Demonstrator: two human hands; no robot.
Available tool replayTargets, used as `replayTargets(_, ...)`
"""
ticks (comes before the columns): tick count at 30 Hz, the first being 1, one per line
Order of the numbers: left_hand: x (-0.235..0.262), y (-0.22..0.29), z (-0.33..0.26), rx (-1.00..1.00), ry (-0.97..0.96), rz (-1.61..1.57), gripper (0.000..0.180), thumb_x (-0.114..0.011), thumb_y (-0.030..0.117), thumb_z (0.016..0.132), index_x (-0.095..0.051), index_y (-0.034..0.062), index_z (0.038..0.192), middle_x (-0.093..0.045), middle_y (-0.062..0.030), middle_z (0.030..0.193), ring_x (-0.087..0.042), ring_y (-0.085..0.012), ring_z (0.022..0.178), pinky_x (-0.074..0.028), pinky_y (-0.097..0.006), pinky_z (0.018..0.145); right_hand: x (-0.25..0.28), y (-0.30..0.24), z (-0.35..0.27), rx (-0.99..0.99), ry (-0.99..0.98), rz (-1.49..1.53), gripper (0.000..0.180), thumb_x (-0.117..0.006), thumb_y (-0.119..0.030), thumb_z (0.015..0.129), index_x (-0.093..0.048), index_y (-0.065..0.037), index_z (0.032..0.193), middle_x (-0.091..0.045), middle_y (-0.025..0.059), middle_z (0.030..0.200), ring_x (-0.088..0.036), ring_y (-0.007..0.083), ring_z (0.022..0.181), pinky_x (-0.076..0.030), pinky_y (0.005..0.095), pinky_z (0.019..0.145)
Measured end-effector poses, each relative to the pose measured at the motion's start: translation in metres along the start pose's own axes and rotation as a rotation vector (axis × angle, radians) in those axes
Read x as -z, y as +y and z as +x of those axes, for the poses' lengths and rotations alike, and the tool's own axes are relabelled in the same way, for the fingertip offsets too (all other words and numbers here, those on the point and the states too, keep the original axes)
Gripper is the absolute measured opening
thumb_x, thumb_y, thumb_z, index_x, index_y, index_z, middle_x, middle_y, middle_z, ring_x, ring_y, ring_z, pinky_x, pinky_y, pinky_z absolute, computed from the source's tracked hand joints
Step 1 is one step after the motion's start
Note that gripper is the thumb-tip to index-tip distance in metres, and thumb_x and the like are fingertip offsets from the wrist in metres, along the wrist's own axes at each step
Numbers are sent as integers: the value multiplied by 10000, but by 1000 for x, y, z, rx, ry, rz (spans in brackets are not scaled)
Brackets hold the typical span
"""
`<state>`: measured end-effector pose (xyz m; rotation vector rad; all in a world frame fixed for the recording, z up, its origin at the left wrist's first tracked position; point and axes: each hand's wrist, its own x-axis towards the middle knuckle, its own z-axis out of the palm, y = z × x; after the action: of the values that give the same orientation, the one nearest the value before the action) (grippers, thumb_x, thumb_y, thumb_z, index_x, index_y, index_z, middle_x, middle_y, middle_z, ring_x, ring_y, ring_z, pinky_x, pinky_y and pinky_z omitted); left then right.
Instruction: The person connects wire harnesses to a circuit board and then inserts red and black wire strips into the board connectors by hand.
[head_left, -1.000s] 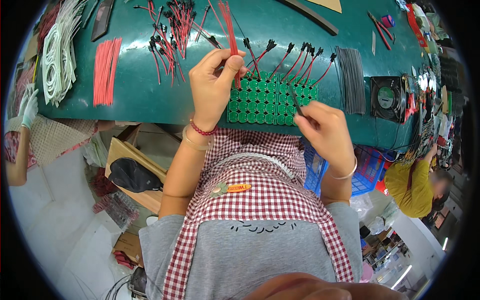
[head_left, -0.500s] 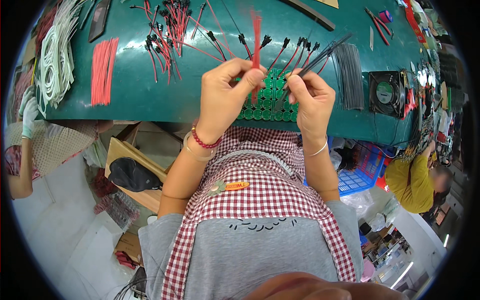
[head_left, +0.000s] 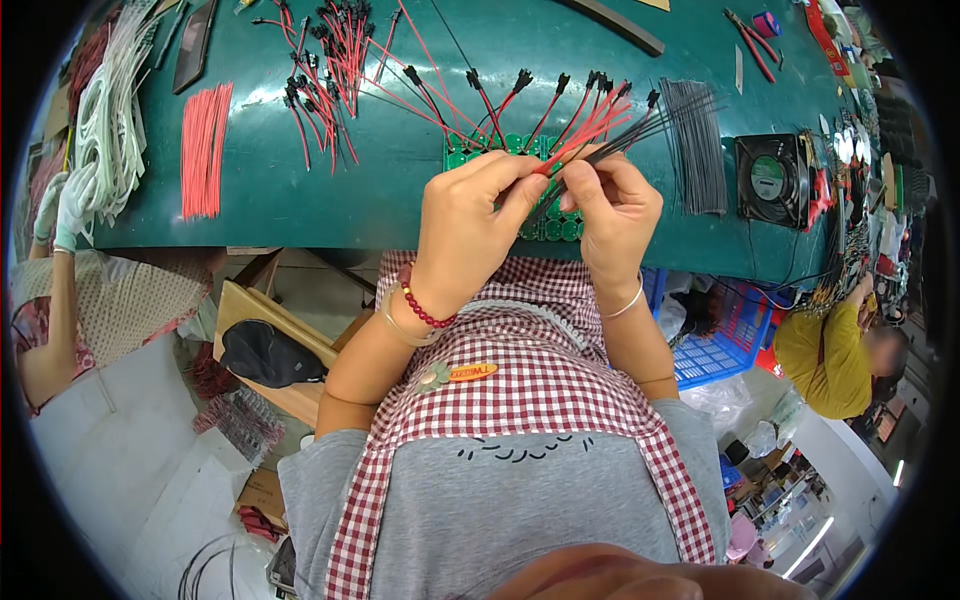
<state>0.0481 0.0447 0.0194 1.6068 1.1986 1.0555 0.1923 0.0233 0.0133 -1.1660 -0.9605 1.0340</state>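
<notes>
Together, left hand [head_left: 470, 225] and right hand [head_left: 615, 215], each grip pinched shut on red and black wires [head_left: 590, 130], above green board [head_left: 470, 152]

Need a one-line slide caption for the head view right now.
Both hands, left hand and right hand, pinch red and black wires above a green circuit board on a green table.

Thin red wires [head_left: 585, 128] and black wires [head_left: 640, 128] pinched above the green circuit board [head_left: 470, 150]

- Bright, even overhead light; soft shadows under the bench [head_left: 400, 215] edge.
- Strong fisheye bending, black vignette at corners.
- Centre sharp; rim slightly soft.
</notes>
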Motion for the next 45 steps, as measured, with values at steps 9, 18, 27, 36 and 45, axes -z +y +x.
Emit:
replayTargets(9,14,-4,-4,-97,-44,138,126,-698,42,824,-692,-26,930,-631,-88,728,-581,-146,605,-454,-256,562,13,-11,7,18,-22,-94,97,-692,-23,856,-645,49,811,-592,24,763,-572,66,609,-459,198,525)
replayTargets(18,16,-3,-3,-47,-111,197,122,-696,33,824,-694,-21,933,-646,-85,774,-596,-136,635,-471,-251,578,14,-9,8,-57,-97,-45,77,-676,-15,861,-654,49,825,-634,41,812,-563,62,603,-436,190,517)
replayTargets(27,10,-22,10,28,249,-230,115,-705,76,855,-699,-19,921,-656,-64,815,-626,-105,660,-493,-228,579,11,21,31,76,58,-200,118,-703,-41,847,-647,49,795,-667,36,797,-549,56,584,-423,204,523)
replayTargets(36,-3,-25,24,-70,297,-51,112,-713,54,838,-682,-27,908,-631,-66,774,-622,-117,623,-502,-242,555,4,23,36,301,36,-521,83,-716,-12,807,-653,42,805,-667,75,753,-587,107,589,-456,239,542)
replayTargets(45,-5,-24,26,-101,288,-26,111,-707,54,843,-663,-30,899,-614,-73,767,-626,-128,607,-507,-246,543,-1,19,36,520,-54,-705,107,-727,4,780,-657,26,857,-637,95,743,-601,176,559,-465,279,503)
